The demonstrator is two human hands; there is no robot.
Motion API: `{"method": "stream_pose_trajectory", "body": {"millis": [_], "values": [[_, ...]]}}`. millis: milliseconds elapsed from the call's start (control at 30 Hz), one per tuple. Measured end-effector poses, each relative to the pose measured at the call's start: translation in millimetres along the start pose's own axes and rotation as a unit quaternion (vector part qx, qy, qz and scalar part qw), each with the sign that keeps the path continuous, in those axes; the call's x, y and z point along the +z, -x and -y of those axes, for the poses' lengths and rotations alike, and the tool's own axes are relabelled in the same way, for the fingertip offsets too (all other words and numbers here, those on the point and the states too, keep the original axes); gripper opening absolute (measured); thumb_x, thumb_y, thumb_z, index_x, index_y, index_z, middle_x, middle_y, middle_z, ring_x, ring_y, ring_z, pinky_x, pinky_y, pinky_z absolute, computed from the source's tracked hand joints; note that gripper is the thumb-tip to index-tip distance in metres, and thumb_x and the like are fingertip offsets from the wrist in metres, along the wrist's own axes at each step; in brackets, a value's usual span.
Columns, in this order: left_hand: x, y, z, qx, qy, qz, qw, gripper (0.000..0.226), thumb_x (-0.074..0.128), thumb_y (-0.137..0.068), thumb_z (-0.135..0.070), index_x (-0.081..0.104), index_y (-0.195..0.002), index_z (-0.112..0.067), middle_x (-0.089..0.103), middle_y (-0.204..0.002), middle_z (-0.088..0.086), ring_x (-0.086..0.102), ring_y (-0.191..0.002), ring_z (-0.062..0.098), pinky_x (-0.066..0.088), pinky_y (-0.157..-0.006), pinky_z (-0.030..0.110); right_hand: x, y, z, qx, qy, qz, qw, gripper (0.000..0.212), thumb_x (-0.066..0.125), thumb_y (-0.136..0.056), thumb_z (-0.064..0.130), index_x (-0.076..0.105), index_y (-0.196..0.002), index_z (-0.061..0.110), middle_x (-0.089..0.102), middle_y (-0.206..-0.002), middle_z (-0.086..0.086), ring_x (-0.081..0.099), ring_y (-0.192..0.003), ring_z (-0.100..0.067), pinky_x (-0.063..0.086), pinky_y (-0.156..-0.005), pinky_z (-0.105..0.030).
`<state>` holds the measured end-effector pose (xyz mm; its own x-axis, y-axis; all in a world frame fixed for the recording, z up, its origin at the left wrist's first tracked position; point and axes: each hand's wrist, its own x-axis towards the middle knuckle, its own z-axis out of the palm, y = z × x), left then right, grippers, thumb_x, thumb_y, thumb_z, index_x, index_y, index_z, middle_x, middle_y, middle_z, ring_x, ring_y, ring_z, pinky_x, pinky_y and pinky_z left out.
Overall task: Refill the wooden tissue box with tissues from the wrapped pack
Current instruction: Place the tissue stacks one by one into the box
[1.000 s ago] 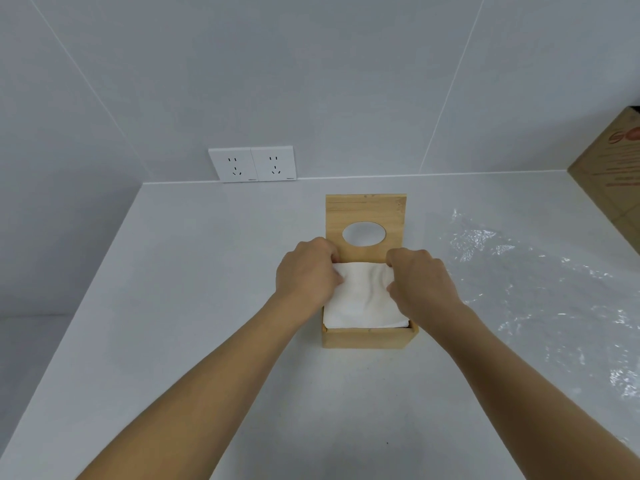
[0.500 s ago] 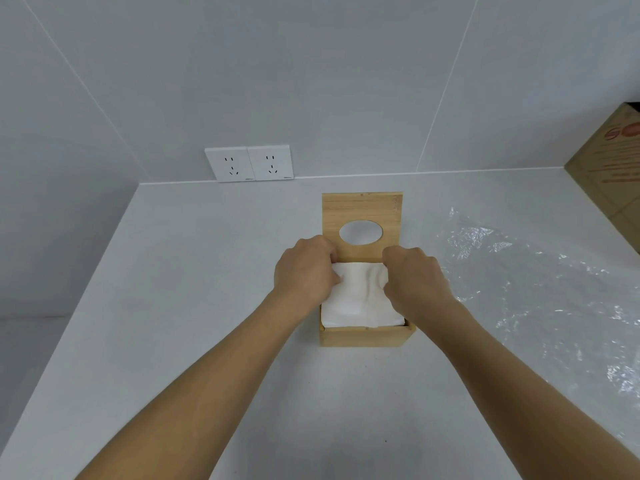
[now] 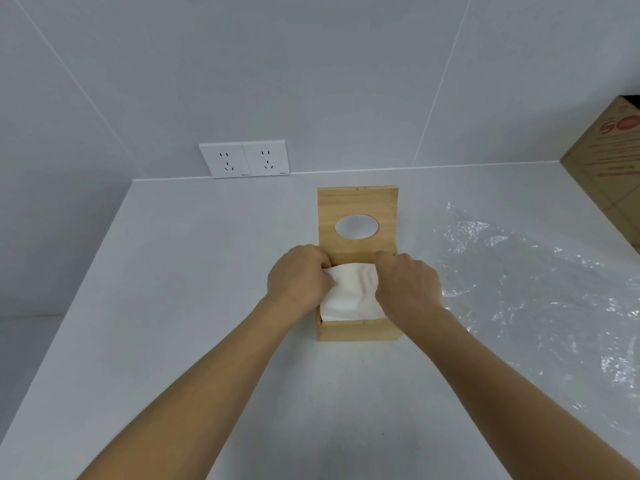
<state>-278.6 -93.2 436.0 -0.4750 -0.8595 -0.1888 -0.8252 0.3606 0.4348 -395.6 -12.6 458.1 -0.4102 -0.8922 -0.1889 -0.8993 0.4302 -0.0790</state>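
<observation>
The wooden tissue box (image 3: 360, 330) stands open on the white counter, its lid (image 3: 357, 206) with an oval hole tilted up behind it. A white stack of tissues (image 3: 349, 296) fills the box. My left hand (image 3: 299, 278) grips the stack's far left corner, where the top sheet is bunched up. My right hand (image 3: 407, 285) presses down on the far right side; its fingertips are curled at the box's back edge. The tissue surface between the hands is wrinkled.
Crumpled clear plastic wrap (image 3: 533, 285) lies spread on the counter to the right of the box. A cardboard box (image 3: 613, 168) stands at the far right. Two wall sockets (image 3: 244, 159) sit behind on the wall, and the counter's left edge drops off.
Both hands stay at the box's back corners. The top tissue at the left corner has bunched up a little more under my left fingers.
</observation>
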Motion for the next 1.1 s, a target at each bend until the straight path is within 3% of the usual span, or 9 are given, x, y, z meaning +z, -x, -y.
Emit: {"method": "stream_pose_trajectory", "body": {"millis": [133, 300, 433, 567, 767, 900, 1000, 1067, 1100], "values": [[9, 6, -3, 0.035, -0.062, -0.033, 0.997, 0.019, 0.045, -0.093, -0.017, 0.064, -0.088, -0.013, 0.050, -0.085, 0.004, 0.051, -0.077, 0.024, 0.039, -0.060, 0.031, 10, 0, -2, -0.013, 0.016, -0.017, 1.000, 0.023, 0.045, -0.083, -0.006, 0.032, -0.086, 0.012, 0.025, -0.059, 0.001, 0.040, -0.059, -0.022, 0.017, -0.044, -0.024], [21, 10, -6, 0.024, -0.118, -0.097, 0.988, 0.024, 0.039, -0.097, -0.018, 0.053, -0.114, -0.009, 0.043, -0.087, 0.005, 0.044, -0.071, 0.023, 0.033, -0.060, 0.030, 15, 1, -2, -0.005, 0.021, -0.047, 0.999, 0.041, 0.045, -0.080, -0.008, 0.034, -0.117, 0.006, 0.028, -0.056, 0.000, 0.024, -0.045, -0.014, 0.017, -0.043, -0.025], [20, 8, -8, -0.014, -0.041, -0.126, 0.991, 0.025, 0.049, -0.094, -0.026, 0.041, -0.109, -0.007, 0.058, -0.086, 0.004, 0.052, -0.069, 0.025, 0.037, -0.058, 0.031, 16, 3, -1, -0.006, 0.033, -0.053, 0.998, 0.043, 0.045, -0.079, -0.008, 0.032, -0.117, 0.006, 0.028, -0.056, 0.000, 0.024, -0.045, -0.014, 0.017, -0.043, -0.025], [20, 3, -4, -0.071, 0.052, -0.101, 0.991, 0.030, 0.055, -0.092, -0.035, 0.034, -0.094, -0.014, 0.047, -0.070, -0.005, 0.051, -0.067, 0.025, 0.037, -0.061, 0.031, 18, 1, -2, -0.019, 0.045, -0.045, 0.998, 0.040, 0.045, -0.079, -0.006, 0.035, -0.116, 0.006, 0.026, -0.056, 0.000, 0.039, -0.054, -0.023, 0.017, -0.043, -0.025], [22, -2, -5, -0.111, 0.066, -0.077, 0.989, 0.031, 0.053, -0.091, -0.037, 0.034, -0.096, -0.012, 0.053, -0.077, 0.000, 0.051, -0.069, 0.025, 0.036, -0.059, 0.030, 21, -2, -5, -0.016, 0.066, -0.054, 0.996, 0.032, 0.045, -0.081, -0.004, 0.043, -0.111, 0.006, 0.026, -0.057, 0.001, 0.041, -0.059, -0.023, 0.016, -0.045, -0.024], [15, 10, -6, -0.018, 0.011, -0.159, 0.987, 0.024, 0.054, -0.091, -0.025, 0.045, -0.108, -0.010, 0.057, -0.093, 0.003, 0.055, -0.076, 0.022, 0.041, -0.061, 0.032, 27, 7, -8, -0.025, 0.058, -0.117, 0.991, 0.034, 0.065, -0.070, 0.004, 0.051, -0.101, 0.009, 0.037, -0.058, 0.001, 0.039, -0.055, -0.023, 0.011, -0.043, -0.022], [15, 20, -4, 0.137, -0.072, -0.190, 0.970, 0.022, 0.075, -0.070, -0.013, 0.064, -0.089, -0.009, 0.062, -0.077, 0.004, 0.059, -0.061, 0.023, 0.040, -0.048, 0.028, 32, 9, -18, -0.093, 0.080, -0.212, 0.969, 0.036, 0.078, -0.041, 0.000, 0.059, -0.070, 0.011, 0.055, -0.061, -0.002, 0.044, -0.046, -0.024, 0.020, -0.048, -0.026], [18, 26, -3, 0.210, -0.133, -0.147, 0.957, 0.022, 0.082, -0.056, -0.011, 0.068, -0.073, -0.007, 0.064, -0.068, 0.005, 0.060, -0.054, 0.025, 0.045, -0.050, 0.028, 36, 9, -29, -0.162, 0.056, -0.224, 0.959, 0.029, 0.081, -0.047, 0.006, 0.061, -0.066, 0.013, 0.061, -0.065, 0.001, 0.056, -0.055, -0.024, 0.027, -0.062, -0.034], [17, 29, -5, 0.223, -0.152, -0.097, 0.958, 0.020, 0.079, -0.061, -0.014, 0.068, -0.076, -0.006, 0.065, -0.073, 0.007, 0.063, -0.060, 0.027, 0.050, -0.064, 0.032, 35, 8, -33, -0.194, 0.043, -0.209, 0.957, 0.028, 0.084, -0.048, 0.011, 0.063, -0.067, 0.013, 0.064, -0.069, 0.002, 0.062, -0.060, -0.023, 0.027, -0.070, -0.034]]}}
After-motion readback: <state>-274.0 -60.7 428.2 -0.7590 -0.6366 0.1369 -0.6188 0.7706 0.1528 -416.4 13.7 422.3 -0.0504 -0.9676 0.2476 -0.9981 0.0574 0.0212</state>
